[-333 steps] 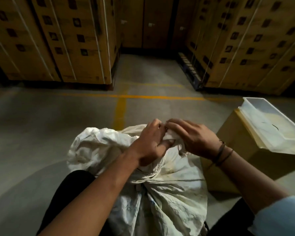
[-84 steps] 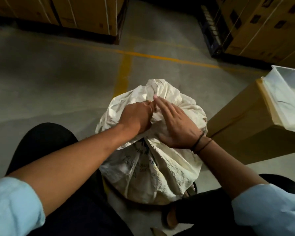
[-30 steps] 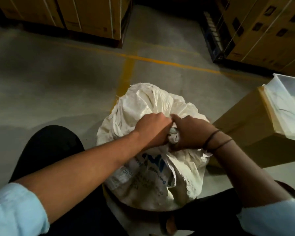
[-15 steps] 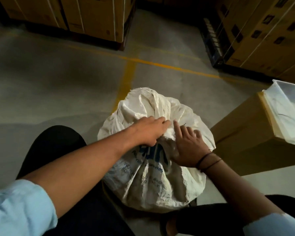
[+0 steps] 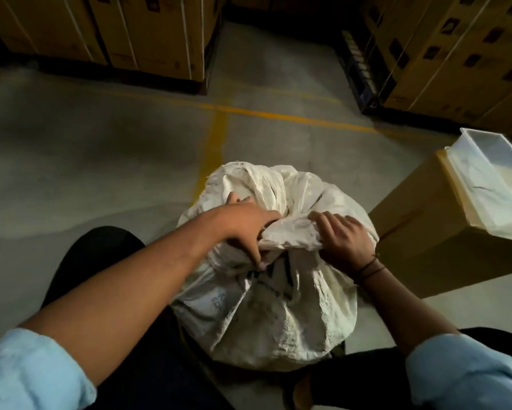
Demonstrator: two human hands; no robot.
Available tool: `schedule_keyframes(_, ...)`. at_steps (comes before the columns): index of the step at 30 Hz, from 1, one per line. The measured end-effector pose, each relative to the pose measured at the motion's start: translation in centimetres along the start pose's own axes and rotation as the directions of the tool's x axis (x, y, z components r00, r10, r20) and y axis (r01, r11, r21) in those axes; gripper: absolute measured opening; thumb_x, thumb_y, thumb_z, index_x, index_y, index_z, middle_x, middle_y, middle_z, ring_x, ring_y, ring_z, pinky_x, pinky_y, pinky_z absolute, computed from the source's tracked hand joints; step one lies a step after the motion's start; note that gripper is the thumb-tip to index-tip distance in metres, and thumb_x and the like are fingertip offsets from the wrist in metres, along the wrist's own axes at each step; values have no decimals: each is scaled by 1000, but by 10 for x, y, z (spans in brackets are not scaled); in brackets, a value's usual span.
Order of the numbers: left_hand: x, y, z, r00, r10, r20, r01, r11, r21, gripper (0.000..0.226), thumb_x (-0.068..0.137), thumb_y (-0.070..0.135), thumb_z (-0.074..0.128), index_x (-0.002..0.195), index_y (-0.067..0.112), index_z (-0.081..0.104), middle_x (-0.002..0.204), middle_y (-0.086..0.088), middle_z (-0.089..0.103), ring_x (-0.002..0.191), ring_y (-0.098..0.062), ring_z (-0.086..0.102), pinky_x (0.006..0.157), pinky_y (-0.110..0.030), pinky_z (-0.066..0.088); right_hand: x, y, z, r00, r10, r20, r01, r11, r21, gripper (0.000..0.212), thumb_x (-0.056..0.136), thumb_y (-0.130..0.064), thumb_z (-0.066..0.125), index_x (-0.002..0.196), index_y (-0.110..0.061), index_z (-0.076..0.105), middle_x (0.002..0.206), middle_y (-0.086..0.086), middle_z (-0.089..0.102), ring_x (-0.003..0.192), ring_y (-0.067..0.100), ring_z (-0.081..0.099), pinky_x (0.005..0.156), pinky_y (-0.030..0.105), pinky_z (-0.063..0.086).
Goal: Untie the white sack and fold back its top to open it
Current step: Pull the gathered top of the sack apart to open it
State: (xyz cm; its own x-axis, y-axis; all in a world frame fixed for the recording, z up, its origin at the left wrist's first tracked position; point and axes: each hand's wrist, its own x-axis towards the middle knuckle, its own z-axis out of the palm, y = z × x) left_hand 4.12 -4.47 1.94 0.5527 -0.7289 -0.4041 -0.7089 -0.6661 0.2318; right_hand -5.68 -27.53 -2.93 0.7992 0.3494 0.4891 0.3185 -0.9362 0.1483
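A white woven sack [image 5: 278,315] with faded blue print stands on the concrete floor between my knees. Its crumpled top bulges away from me. My left hand [image 5: 246,229] reaches over the near side of the gathered top, fingers curled down into the cloth. My right hand [image 5: 342,241], with dark bands on the wrist, is closed on a thick roll of the sack's top edge at the right. I see no tie or string; the sack's mouth is hidden under folds.
A brown cardboard box [image 5: 426,232] stands right of the sack, with a white plastic tray [image 5: 491,184] on top. Strapped carton stacks on pallets [image 5: 136,34] line the far left and the far right [image 5: 456,54]. Yellow lines [image 5: 216,137] mark the floor.
Since half a second ago my right hand went from lying flat on the sack to gripping a roll of its top edge. My left hand curled its fingers into the cloth.
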Motion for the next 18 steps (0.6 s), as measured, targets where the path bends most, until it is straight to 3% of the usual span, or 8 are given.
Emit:
schedule_keyframes(2, -1, -3, 0, 998, 18, -55, -14, 998, 64, 98, 62, 69, 80, 143, 32, 41, 121, 5, 66, 116, -24, 55, 99, -42, 30, -1, 8, 4, 991, 94, 91, -96, 995, 26, 36, 88, -14, 45, 123, -9, 53, 97, 12, 68, 76, 34, 68, 60, 38, 51)
schedule_keyframes(3, -1, 0, 3, 993, 29, -110, -18, 995, 95, 86, 67, 62, 79, 138, 29, 46, 109, 4, 68, 106, -23, 59, 92, -38, 36, 1, 8, 4, 968, 129, 217, -143, 989, 49, 50, 83, -18, 53, 132, -11, 48, 107, 12, 68, 88, 35, 68, 68, 40, 53)
schedule_keyframes(5, -2, 10, 11, 970, 42, -240, -2, 986, 167, 61, 74, 45, 73, 129, 25, 53, 86, 3, 60, 81, -21, 56, 71, -32, 40, 11, 6, 0, 850, 121, 513, -212, 970, 122, 90, 77, -36, 67, 153, -16, 25, 134, 12, 58, 117, 34, 60, 91, 43, 53)
schedule_keyframes(7, -3, 16, 19, 942, 56, -330, 20, 975, 223, 54, 79, 35, 65, 131, 25, 51, 84, 1, 60, 75, -23, 57, 64, -31, 38, 21, 8, -13, 713, 54, 699, -289, 931, 222, 122, 71, -61, 73, 159, -27, -5, 155, 10, 39, 133, 29, 50, 106, 42, 47)
schedule_keyframes(9, -1, 19, 25, 901, 124, -415, 6, 954, 298, 55, 86, 35, 59, 138, 25, 47, 90, -3, 67, 81, -28, 66, 61, -32, 41, 24, 12, -31, 724, 9, 689, -289, 912, 292, 129, 67, -75, 73, 158, -33, -8, 162, 6, 30, 138, 22, 45, 112, 40, 43)
schedule_keyframes(12, 2, 26, 32, 836, 283, -470, -65, 902, 426, 41, 102, 25, 42, 143, 22, 44, 87, -4, 64, 75, -30, 66, 55, -35, 44, 24, 12, -43, 870, -109, 481, -43, 955, 294, 116, 69, -77, 71, 159, -25, 17, 156, 3, 41, 139, 21, 45, 114, 43, 41)
schedule_keyframes(15, 0, 22, 35, 772, 389, -502, -141, 876, 462, 44, 99, 18, 46, 143, 20, 49, 83, -6, 65, 66, -30, 65, 49, -35, 41, 28, -5, -37, 863, -120, 490, -76, 929, 361, 113, 74, -67, 70, 160, -29, 8, 130, 0, 64, 104, 18, 66, 90, 34, 55)
schedule_keyframes(18, 2, 15, 34, 764, 359, -536, -177, 916, 361, 47, 86, 19, 59, 132, 17, 47, 85, -5, 66, 65, -28, 65, 51, -33, 43, 24, -21, -23, 886, -42, 462, -113, 947, 302, 120, 76, -49, 79, 160, -26, -3, 110, 4, 70, 89, 25, 67, 76, 33, 55)
